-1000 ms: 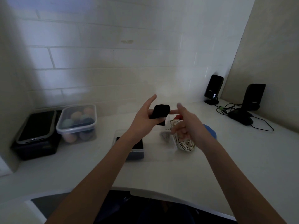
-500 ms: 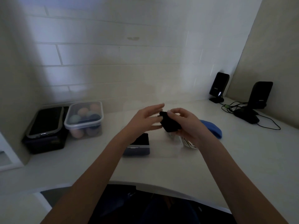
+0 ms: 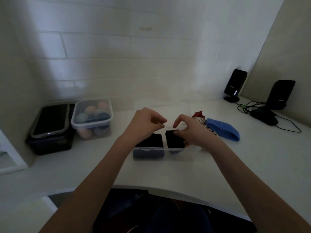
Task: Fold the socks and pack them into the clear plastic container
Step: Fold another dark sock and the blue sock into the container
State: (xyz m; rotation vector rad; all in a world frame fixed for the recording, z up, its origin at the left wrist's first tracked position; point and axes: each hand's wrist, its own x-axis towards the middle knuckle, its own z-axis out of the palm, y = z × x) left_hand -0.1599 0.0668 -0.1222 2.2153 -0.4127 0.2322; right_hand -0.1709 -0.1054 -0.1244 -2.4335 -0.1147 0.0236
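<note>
I see clear box (image 3: 161, 151) with two black folded socks (image 3: 150, 142), right hand (image 3: 193, 130) pinching the 3 o'clock one, left hand (image 3: 144, 121) loosely curled, empty

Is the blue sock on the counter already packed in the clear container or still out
Still out. The blue sock lies on the counter, right of the clear container and outside its walls.

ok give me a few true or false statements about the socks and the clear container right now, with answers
1. Two dark folded socks sit side by side in the clear plastic container. True: left dark sock, right dark sock.
2. The blue sock is inside the container. False: it lies on the counter to its right.
3. The left hand grips a sock. False: it hovers empty.
4. The right hand is at the right dark sock. True.
</note>
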